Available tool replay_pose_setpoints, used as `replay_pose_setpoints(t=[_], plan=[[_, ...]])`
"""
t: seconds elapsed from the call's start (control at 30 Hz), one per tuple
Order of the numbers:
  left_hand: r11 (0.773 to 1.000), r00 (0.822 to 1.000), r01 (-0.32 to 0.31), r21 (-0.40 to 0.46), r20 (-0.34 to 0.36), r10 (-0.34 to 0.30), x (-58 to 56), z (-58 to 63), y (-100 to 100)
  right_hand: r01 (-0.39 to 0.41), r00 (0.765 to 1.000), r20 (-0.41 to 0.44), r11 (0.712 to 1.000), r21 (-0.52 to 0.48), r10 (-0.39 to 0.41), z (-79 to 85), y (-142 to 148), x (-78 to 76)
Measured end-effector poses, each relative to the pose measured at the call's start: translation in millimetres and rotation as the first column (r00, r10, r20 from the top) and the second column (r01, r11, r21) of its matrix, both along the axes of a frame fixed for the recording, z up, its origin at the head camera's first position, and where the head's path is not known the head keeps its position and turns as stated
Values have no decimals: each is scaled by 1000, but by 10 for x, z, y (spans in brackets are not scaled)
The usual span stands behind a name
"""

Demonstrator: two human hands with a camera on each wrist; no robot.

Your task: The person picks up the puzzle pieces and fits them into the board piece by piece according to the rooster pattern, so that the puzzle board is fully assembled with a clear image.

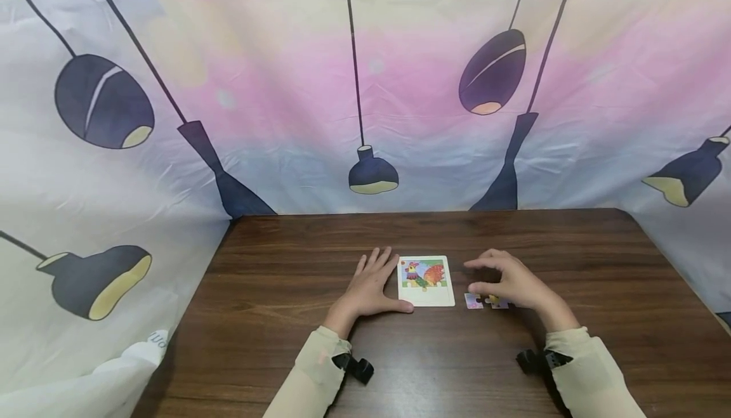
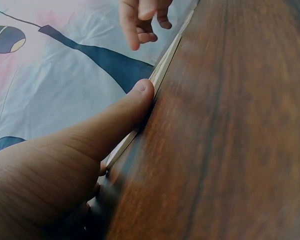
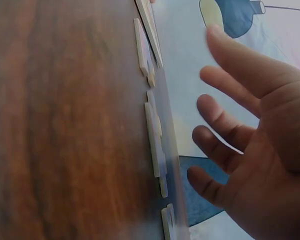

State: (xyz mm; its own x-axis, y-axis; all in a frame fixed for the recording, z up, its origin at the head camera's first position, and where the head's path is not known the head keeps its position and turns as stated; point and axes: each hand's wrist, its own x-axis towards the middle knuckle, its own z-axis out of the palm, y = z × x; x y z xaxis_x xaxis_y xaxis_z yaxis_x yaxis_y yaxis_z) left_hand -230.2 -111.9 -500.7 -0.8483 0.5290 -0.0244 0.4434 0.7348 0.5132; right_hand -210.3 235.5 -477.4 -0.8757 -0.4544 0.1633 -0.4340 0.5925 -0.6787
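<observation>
A white-bordered jigsaw board (image 1: 425, 297) with a partly filled rooster picture lies flat on the table. My left hand (image 1: 371, 288) rests beside it with fingers spread along its left side. In the left wrist view the left thumb (image 2: 125, 110) lies against the board's near edge. To the right of the board are loose puzzle pieces, one pinkish-purple (image 1: 473, 302) and one purple and yellow (image 1: 499, 302). Just above these hovers my right hand (image 1: 514, 281), its fingers loosely bent and holding nothing. The right wrist view shows a third piece (image 3: 167, 223) on the table, which the hand covers from above.
The dark wood-grain table (image 1: 274, 342) carries the board and pieces. Behind and beside it hangs a pastel cloth (image 1: 285, 88) printed with dark lamps. Each wrist bears a small black camera, such as the left one (image 1: 360, 369).
</observation>
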Motion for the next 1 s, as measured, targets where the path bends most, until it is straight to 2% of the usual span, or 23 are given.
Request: replay_pose_setpoints(t=[0.17,0.37,0.8,1.0], plan=[[1000,1000,-1,6,14,0,-1,-13,18,14,1000,19,996,87,-16,-30,55,44],[1000,1000,-2,-4,17,2,-22,-22,30,34,999,29,991,130,-38,-53,165,149],[1000,1000,0,-1,15,0,-20,-4,0,27,998,-63,993,111,-20,-116,131,181],[1000,1000,-3,-1,18,3,-19,-4,0,16,998,-70,995,102,-9,-119,112,190]])
